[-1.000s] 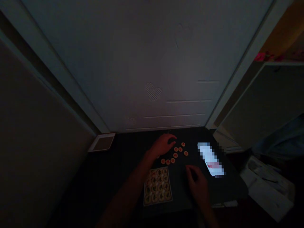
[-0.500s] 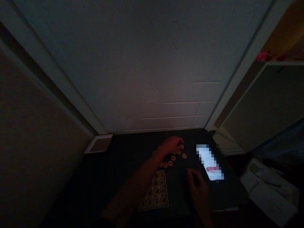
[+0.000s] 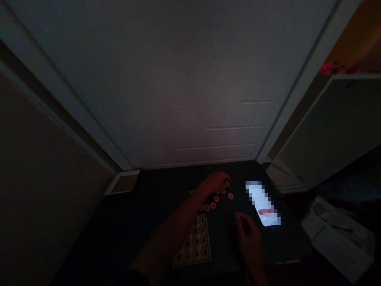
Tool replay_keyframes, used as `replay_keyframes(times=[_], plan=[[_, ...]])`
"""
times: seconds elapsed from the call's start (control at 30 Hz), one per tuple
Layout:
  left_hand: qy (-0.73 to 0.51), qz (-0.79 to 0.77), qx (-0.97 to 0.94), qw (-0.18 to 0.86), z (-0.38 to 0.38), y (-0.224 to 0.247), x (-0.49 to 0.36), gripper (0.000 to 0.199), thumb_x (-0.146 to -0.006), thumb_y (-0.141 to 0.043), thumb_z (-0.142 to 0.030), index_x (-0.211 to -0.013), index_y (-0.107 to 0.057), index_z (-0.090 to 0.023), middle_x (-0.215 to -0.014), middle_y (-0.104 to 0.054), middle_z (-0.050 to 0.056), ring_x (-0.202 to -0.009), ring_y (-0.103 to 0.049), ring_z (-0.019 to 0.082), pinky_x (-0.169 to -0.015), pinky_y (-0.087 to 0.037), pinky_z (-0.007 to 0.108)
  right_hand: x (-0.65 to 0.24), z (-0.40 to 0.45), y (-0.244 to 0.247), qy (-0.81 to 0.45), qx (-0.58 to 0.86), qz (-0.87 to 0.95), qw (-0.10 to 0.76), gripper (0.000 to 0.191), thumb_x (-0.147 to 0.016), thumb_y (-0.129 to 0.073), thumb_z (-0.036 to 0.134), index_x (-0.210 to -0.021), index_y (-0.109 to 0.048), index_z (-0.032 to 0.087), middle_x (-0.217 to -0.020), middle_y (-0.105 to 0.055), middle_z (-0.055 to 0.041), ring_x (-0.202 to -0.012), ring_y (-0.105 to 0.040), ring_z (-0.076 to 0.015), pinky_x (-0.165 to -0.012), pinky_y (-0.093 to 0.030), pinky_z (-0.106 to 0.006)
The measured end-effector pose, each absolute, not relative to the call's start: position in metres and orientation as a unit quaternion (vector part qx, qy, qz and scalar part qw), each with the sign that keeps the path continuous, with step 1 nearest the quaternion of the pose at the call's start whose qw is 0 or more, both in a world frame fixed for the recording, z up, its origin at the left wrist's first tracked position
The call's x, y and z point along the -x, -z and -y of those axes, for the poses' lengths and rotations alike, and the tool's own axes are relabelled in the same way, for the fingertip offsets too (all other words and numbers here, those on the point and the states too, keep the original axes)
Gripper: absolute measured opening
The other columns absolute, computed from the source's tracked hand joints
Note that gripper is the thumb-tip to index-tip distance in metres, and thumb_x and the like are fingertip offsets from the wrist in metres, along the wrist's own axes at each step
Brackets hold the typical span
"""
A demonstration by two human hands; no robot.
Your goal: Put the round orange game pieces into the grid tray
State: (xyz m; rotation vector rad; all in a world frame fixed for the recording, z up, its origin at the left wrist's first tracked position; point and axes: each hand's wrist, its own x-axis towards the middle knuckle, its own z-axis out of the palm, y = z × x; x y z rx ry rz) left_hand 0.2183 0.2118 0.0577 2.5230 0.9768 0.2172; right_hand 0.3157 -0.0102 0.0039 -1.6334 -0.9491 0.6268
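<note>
Several small round pieces with red marks (image 3: 216, 198) lie loosely on the dark tabletop (image 3: 226, 246). My left hand (image 3: 218, 182) reaches over the far side of them, its fingers curled round a round piece (image 3: 227, 184) at the upper right of the group. Nearer to me stands a shallow tray (image 3: 209, 248) filled with rows of round pieces with dark marks (image 3: 196, 241); my left forearm hides its left part. To the right of the tray, my right hand (image 3: 244, 226) rests with thumb and fingers curled together; whether anything is between the fingertips is too dark to tell.
A lit phone (image 3: 263, 204) lies right of the pieces. At the table's far left corner is a pale-rimmed flat tray (image 3: 135, 174). Behind the table rises a pale panel with heart patterns (image 3: 186, 116). A white box (image 3: 339, 242) stands beyond the right edge.
My left fingers have shifted slightly around the round piece at the upper right. My right hand has barely moved. The view has tilted a little.
</note>
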Motion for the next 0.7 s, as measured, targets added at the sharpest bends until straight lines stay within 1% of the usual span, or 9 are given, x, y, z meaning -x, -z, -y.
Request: replay_keyframes(times=[0.13,0.3,0.37,0.5,0.6,0.7], plan=[[-0.098,-0.359,-0.900,0.227,-0.213,-0.057,-0.220,0.025,-0.083,-0.067,-0.026,-0.107,-0.076,-0.027,-0.102,-0.078,0.003,-0.096,-0.072,0.022,-0.085,-0.054,0.029,-0.315,0.010,-0.006,-0.260,0.684,0.400,0.551,0.037,-0.090,-0.061,0.054,-0.096,-0.074,0.020,-0.083,-0.075,-0.0057,-0.077,-0.069,-0.0237,-0.070,-0.053,-0.032],[-0.154,-0.372,-0.876,0.266,-0.219,-0.061,-0.207,0.029,-0.081,-0.067,-0.024,-0.108,-0.076,-0.022,-0.103,-0.078,0.006,-0.094,-0.072,0.024,-0.089,-0.054,0.033,-0.316,0.011,-0.006,-0.269,0.684,0.400,0.548,0.037,-0.090,-0.061,0.054,-0.098,-0.073,0.020,-0.086,-0.074,-0.0060,-0.078,-0.069,-0.0238,-0.071,-0.053,-0.033],[-0.176,-0.376,-0.861,0.292,-0.224,-0.064,-0.198,0.030,-0.082,-0.068,-0.025,-0.111,-0.075,-0.020,-0.104,-0.078,0.007,-0.091,-0.073,0.023,-0.087,-0.055,0.032,-0.317,0.011,-0.006,-0.270,0.685,0.401,0.545,0.036,-0.089,-0.061,0.053,-0.098,-0.074,0.020,-0.087,-0.074,-0.0061,-0.079,-0.068,-0.0238,-0.071,-0.053,-0.033],[-0.209,-0.376,-0.829,0.359,-0.234,-0.071,-0.175,0.031,-0.085,-0.068,-0.027,-0.113,-0.073,-0.014,-0.098,-0.079,0.008,-0.086,-0.073,0.020,-0.077,-0.057,0.029,-0.318,0.011,-0.006,-0.272,0.690,0.404,0.536,0.036,-0.089,-0.061,0.053,-0.100,-0.074,0.020,-0.089,-0.075,-0.0062,-0.083,-0.069,-0.0247,-0.075,-0.053,-0.034],[-0.225,-0.368,-0.806,0.406,-0.237,-0.074,-0.158,0.029,-0.086,-0.069,-0.027,-0.111,-0.072,-0.013,-0.099,-0.079,0.010,-0.090,-0.073,0.019,-0.076,-0.057,0.028,-0.318,0.011,-0.004,-0.268,0.692,0.404,0.535,0.037,-0.089,-0.062,0.053,-0.100,-0.074,0.020,-0.091,-0.075,-0.0066,-0.084,-0.069,-0.0251,-0.076,-0.053,-0.035],[-0.236,-0.362,-0.785,0.444,-0.235,-0.077,-0.144,0.030,-0.086,-0.071,-0.029,-0.111,-0.072,-0.013,-0.099,-0.078,0.011,-0.091,-0.073,0.020,-0.076,-0.057,0.029,-0.319,0.010,-0.003,-0.272,0.691,0.404,0.534,0.039,-0.088,-0.062,0.055,-0.099,-0.074,0.019,-0.088,-0.074,-0.0065,-0.081,-0.068,-0.0246,-0.075,-0.053,-0.035]])
